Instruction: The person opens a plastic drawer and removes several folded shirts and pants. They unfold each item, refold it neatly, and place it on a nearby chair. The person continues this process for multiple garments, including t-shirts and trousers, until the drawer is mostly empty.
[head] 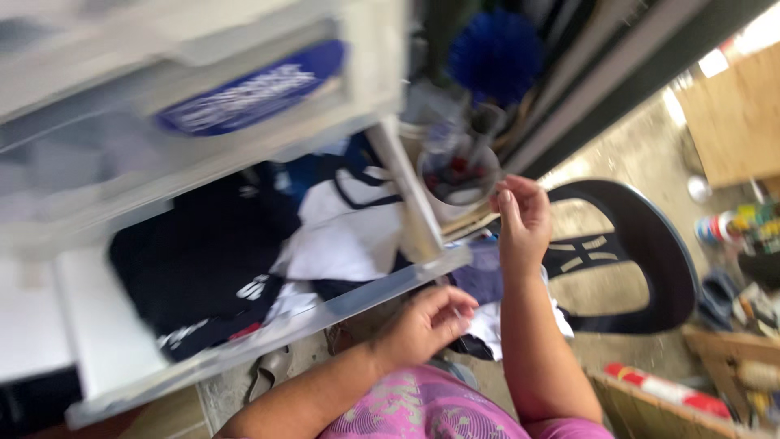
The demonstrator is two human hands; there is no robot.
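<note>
A clear plastic drawer (357, 299) stands pulled out of a pale plastic chest (203, 73), filled with folded dark and white clothes (268, 244). My left hand (426, 323) is below the drawer's front rim, fingers curled, fingertips pinched together; what it holds is too blurred to tell. My right hand (522, 218) is raised to the right of the drawer's corner, fingers loosely bent and close together, next to a white cup (457, 183) of small items. Nothing shows clearly in that hand.
A blue round brush (496, 53) stands behind the cup. A dark plastic chair (642, 252) is on the right with cloth (487, 284) lying on it. Tins and clutter sit at far right (743, 236), a wooden crate (666, 406) at lower right. The whole picture is blurred.
</note>
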